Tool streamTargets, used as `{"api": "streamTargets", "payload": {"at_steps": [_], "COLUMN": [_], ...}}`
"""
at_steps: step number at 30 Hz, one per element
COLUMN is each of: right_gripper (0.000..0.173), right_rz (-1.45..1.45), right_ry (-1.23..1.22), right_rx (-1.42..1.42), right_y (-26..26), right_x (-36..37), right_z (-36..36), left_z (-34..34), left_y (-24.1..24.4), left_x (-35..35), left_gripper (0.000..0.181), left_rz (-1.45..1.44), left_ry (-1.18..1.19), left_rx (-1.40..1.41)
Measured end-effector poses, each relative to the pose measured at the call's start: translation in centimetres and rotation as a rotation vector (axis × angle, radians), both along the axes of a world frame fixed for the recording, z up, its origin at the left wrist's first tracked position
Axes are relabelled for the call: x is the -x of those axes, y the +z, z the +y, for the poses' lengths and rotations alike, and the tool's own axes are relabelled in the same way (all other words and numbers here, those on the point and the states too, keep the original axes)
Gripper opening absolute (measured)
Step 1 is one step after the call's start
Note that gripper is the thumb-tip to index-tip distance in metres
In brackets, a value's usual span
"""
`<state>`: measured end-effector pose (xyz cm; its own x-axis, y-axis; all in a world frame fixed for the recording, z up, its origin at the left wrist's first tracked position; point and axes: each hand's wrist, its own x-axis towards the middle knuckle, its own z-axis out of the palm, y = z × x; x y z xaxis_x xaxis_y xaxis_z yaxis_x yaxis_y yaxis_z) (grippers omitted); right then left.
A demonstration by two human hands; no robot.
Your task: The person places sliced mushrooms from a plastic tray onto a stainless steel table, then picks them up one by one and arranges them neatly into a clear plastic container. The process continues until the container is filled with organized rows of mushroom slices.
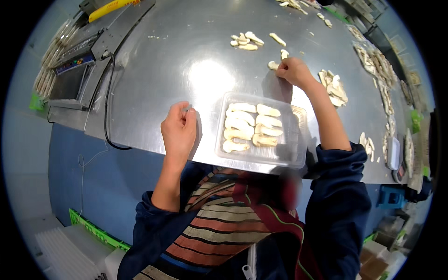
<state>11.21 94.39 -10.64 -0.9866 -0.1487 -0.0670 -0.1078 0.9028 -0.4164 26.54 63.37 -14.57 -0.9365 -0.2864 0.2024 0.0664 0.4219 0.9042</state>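
A clear plastic tray (257,157) lies near the front edge of the steel table (157,70). In its left and middle part, pale mushroom slices (239,124) lie in two columns. Beyond the tray, my right hand (294,71) has its fingertips pinched at a mushroom slice (273,65); another slice (284,54) is just beyond the fingers. My left hand (179,120) is loosely curled left of the tray, thumb near the index finger; whether something small is between them cannot be told. A small pile of slices (246,41) lies farther back, with a single slice (277,39) beside it.
A larger heap of mushroom slices (333,87) lies right of my right forearm. Farther right are long rows of slices (379,66) and a white tray (393,153). At left stand a machine with a flat plate (70,82) and a black cable (107,105) hanging over the table edge.
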Motion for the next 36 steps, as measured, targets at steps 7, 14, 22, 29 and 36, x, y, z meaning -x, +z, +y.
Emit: {"api": "streamTargets", "payload": {"at_steps": [7,14,22,29,36], "right_gripper": [0.037,0.030,0.023,0.014,0.018], "right_rz": [0.026,0.121,-0.039,-0.365,-0.181], "right_ry": [-0.117,-0.100,-0.174,-0.034,0.319], "right_rx": [0.051,-0.023,0.065,0.474,0.195], "right_y": [0.9,0.1,0.8,5.8,3.8], "right_x": [-2.2,-0.3,-0.6,-11.4,-18.2], "right_z": [-0.5,-0.1,0.2,-2.2,-4.4], "left_z": [0.1,0.1,0.1,0.0,-0.1], "left_y": [0.6,0.4,0.2,0.3,-0.1], "left_x": [0.1,0.2,0.3,0.2,0.1], "left_gripper": [0.022,0.022,0.021,0.023,0.023], "left_rz": [-0.048,-0.034,-0.008,-0.009,0.004], "left_ry": [-0.022,-0.027,-0.044,-0.039,-0.069], "left_rx": [-0.008,-0.026,-0.022,-0.012,0.019]}}
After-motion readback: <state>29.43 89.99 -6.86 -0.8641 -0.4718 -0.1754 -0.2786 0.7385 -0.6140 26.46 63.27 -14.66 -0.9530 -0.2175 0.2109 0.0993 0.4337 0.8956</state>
